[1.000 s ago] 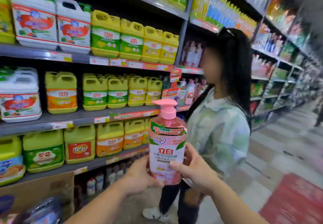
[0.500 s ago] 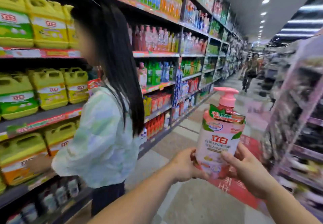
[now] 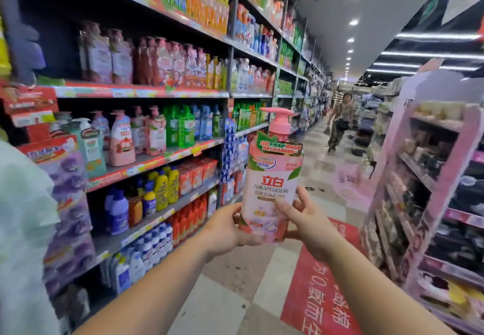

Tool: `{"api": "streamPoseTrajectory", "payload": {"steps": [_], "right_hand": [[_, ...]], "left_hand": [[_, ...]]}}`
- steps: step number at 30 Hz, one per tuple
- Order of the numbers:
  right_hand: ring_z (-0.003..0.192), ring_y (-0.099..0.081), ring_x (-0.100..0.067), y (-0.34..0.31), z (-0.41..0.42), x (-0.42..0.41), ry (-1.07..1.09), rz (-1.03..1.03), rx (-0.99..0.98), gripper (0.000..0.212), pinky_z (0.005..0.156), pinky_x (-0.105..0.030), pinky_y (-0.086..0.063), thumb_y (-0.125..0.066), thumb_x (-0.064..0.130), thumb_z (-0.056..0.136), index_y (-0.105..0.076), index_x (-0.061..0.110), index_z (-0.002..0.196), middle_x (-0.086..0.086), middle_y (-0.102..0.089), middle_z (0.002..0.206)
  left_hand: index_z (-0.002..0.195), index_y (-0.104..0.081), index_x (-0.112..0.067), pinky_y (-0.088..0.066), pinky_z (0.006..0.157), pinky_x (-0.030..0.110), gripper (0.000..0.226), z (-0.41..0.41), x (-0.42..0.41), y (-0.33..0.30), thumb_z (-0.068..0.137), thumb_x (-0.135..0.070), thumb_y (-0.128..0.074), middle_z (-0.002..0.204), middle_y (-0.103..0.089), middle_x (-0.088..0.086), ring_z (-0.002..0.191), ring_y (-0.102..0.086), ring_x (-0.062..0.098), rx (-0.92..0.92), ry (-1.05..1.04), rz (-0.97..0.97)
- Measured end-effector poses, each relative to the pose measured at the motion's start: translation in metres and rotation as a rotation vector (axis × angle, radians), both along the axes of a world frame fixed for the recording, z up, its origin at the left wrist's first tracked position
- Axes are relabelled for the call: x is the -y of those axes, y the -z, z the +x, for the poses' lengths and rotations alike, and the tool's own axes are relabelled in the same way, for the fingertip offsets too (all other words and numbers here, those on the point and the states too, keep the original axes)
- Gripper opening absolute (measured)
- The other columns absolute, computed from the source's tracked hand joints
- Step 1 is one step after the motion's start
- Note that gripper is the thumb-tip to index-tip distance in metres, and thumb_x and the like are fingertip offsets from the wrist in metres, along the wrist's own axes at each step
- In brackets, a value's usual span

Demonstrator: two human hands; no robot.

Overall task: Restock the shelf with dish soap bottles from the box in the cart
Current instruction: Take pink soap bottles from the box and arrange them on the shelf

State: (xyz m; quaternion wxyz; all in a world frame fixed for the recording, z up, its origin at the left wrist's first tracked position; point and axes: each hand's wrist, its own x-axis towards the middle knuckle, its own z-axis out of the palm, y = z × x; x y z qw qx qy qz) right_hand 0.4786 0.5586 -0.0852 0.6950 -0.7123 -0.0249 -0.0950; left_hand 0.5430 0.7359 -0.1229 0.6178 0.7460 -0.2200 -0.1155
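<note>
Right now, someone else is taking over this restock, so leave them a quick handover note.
Left hand and right hand both grip the base of one pink pump bottle, held upright in the aisle.
Matching pink bottles stand on the middle shelf to the left.
The box and cart are out of view.
Done: one bottle picked up.
Left: place it on the shelf.

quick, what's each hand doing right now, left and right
Left hand: grip closed around the lower part of the pink dish soap bottle.
Right hand: grip also on that bottle, fingers on its lower front.
</note>
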Motion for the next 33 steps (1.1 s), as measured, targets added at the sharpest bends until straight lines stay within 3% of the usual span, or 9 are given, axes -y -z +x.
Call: {"api": "streamPoseTrajectory", "payload": {"steps": [5, 8, 10, 15, 18, 21, 25, 30, 33], "right_hand": [[0.095, -0.072, -0.023, -0.006, 0.096, 0.001, -0.101, 0.036, 0.023, 0.042, 0.075, -0.053, -0.057, -0.062, 0.028, 0.087, -0.05, 0.024, 0.126, 0.0, -0.072, 0.111], [0.093, -0.072, -0.022, -0.018, 0.17, 0.0, -0.212, 0.041, 0.043, 0.034, 0.07, -0.048, -0.059, -0.061, 0.026, 0.089, -0.053, 0.025, 0.122, 0.0, -0.073, 0.11], [0.096, -0.071, -0.02, -0.025, 0.215, 0.003, -0.296, -0.008, 0.059, 0.033, 0.08, -0.051, -0.057, -0.062, 0.033, 0.088, -0.055, 0.03, 0.12, 0.005, -0.072, 0.111], [0.101, -0.07, -0.015, -0.047, 0.322, 0.01, -0.472, -0.12, 0.045, 0.032, 0.089, -0.05, -0.055, -0.061, 0.044, 0.09, -0.056, 0.04, 0.121, 0.011, -0.069, 0.115], [0.112, -0.064, -0.019, -0.06, 0.38, 0.002, -0.556, -0.134, 0.065, 0.041, 0.089, -0.053, -0.054, -0.063, 0.058, 0.083, -0.055, 0.048, 0.122, 0.013, -0.065, 0.123], [0.112, -0.062, -0.015, -0.07, 0.431, -0.018, -0.619, -0.123, 0.099, 0.032, 0.088, -0.048, -0.055, -0.059, 0.052, 0.089, -0.055, 0.048, 0.12, 0.017, -0.064, 0.122], [0.104, -0.068, -0.017, -0.089, 0.496, -0.06, -0.686, -0.103, 0.17, 0.022, 0.087, -0.05, -0.056, -0.055, 0.045, 0.094, -0.059, 0.044, 0.116, 0.011, -0.069, 0.117], [0.112, -0.063, -0.018, -0.124, 0.58, -0.132, -0.711, -0.096, 0.31, 0.026, 0.091, -0.053, -0.053, -0.056, 0.052, 0.091, -0.056, 0.052, 0.116, 0.015, -0.065, 0.123], [0.104, -0.062, -0.008, -0.153, 0.626, -0.175, -0.715, -0.087, 0.355, 0.01, 0.088, -0.048, -0.054, -0.053, 0.05, 0.093, -0.055, 0.055, 0.102, 0.025, -0.063, 0.111]], "left_hand": [[0.11, -0.065, -0.018, -0.053, 0.065, 0.016, 0.052, 0.067, -0.003, -0.017, 0.065, 0.0, -0.086, 0.093, -0.076, -0.007, 0.085, -0.071, 0.005, 0.034, -0.122, -0.012], [0.1, -0.062, -0.023, -0.055, 0.071, 0.018, 0.049, 0.117, -0.006, -0.028, 0.062, -0.007, -0.09, 0.09, -0.075, -0.01, 0.084, -0.071, 0.004, 0.091, -0.287, -0.022], [0.101, -0.065, -0.021, -0.056, 0.079, 0.022, 0.05, 0.148, -0.006, -0.032, 0.06, -0.017, -0.092, 0.095, -0.075, -0.008, 0.089, -0.07, 0.007, 0.124, -0.367, 0.009], [0.105, -0.066, -0.024, -0.052, 0.064, 0.013, 0.043, 0.217, -0.004, -0.051, 0.069, -0.024, -0.088, 0.098, -0.074, -0.008, 0.068, -0.066, -0.006, 0.148, -0.527, 0.066], [0.118, -0.062, -0.024, -0.056, 0.089, 0.031, 0.057, 0.258, -0.014, -0.061, 0.068, -0.033, -0.087, 0.107, -0.072, -0.009, 0.095, -0.068, 0.005, 0.165, -0.585, 0.123], [0.123, -0.06, -0.02, -0.053, 0.095, 0.036, 0.064, 0.294, -0.029, -0.072, 0.067, -0.029, -0.088, 0.111, -0.071, -0.006, 0.101, -0.067, 0.01, 0.192, -0.694, 0.19], [0.117, -0.064, -0.018, -0.053, 0.076, 0.015, 0.055, 0.344, -0.057, -0.092, 0.068, -0.024, -0.088, 0.099, -0.073, -0.006, 0.087, -0.068, 0.005, 0.268, -0.821, 0.223], [0.11, -0.066, -0.025, -0.055, 0.078, 0.024, 0.049, 0.418, -0.12, -0.135, 0.067, -0.032, -0.087, 0.092, -0.073, -0.012, 0.084, -0.069, 0.001, 0.365, -0.908, 0.368], [0.103, -0.066, -0.025, -0.052, 0.074, 0.019, 0.041, 0.459, -0.161, -0.173, 0.068, -0.03, -0.087, 0.091, -0.072, -0.015, 0.083, -0.067, -0.001, 0.406, -0.944, 0.45]]}}
